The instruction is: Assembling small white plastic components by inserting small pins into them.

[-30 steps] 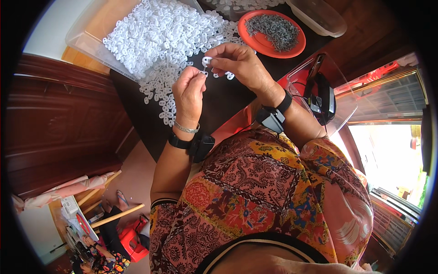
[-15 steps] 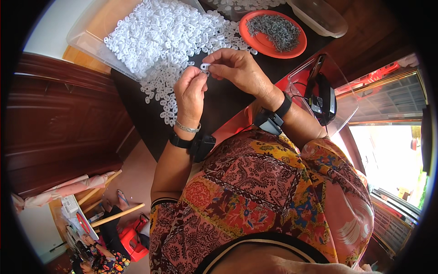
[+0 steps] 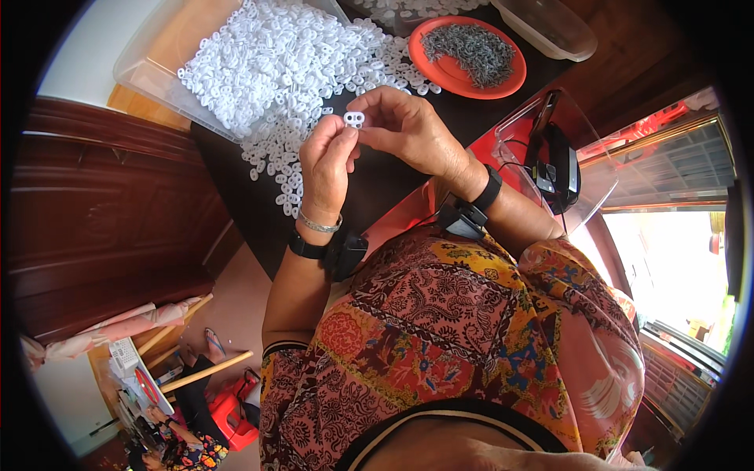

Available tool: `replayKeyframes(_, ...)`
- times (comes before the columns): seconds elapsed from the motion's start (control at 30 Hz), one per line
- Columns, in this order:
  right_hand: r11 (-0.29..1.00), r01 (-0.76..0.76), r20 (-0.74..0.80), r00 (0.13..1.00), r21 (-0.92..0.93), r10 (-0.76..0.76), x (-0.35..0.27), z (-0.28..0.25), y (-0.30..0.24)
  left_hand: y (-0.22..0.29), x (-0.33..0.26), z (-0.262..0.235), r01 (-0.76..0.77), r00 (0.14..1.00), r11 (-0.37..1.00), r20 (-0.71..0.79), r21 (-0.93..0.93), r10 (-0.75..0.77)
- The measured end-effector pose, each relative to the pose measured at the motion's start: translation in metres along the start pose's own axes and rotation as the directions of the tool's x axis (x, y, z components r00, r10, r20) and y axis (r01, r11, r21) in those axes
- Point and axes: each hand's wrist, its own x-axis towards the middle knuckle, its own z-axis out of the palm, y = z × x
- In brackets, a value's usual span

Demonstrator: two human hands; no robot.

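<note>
Pinched between both grips: small white plastic piece (image 3: pixel 353 118), left hand (image 3: pixel 326 165) and right hand (image 3: pixel 408 129) clamped on it, above dark tabletop (image 3: pixel 393 177). Seemingly mid-assembly; next likely needs a metal bit from orange plate (image 3: pixel 440 71) beyond.

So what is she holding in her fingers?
A small white plastic piece with two holes, pinched at its edges between the left hand and right hand fingertips.

Your fingertips cover part of the small white piece (image 3: pixel 353 118). At twelve o'clock the clear tray (image 3: pixel 149 67) runs off-frame; the grey bits on the orange plate (image 3: pixel 452 74) are too small to identify.
</note>
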Motion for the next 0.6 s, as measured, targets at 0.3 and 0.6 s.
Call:
replayKeyframes(0.3,0.939,-0.078,0.081,0.995,0.335,0.054,-0.007,-0.008,-0.018,0.005,-0.005,-0.004,-0.409,0.907,0.878,0.215,0.249,0.361)
replayKeyframes(0.6,0.946,-0.091,0.111,0.992,0.312,0.058,-0.015,-0.011,-0.028,0.003,-0.004,-0.004,-0.609,0.790,0.649,0.279,0.455,0.546)
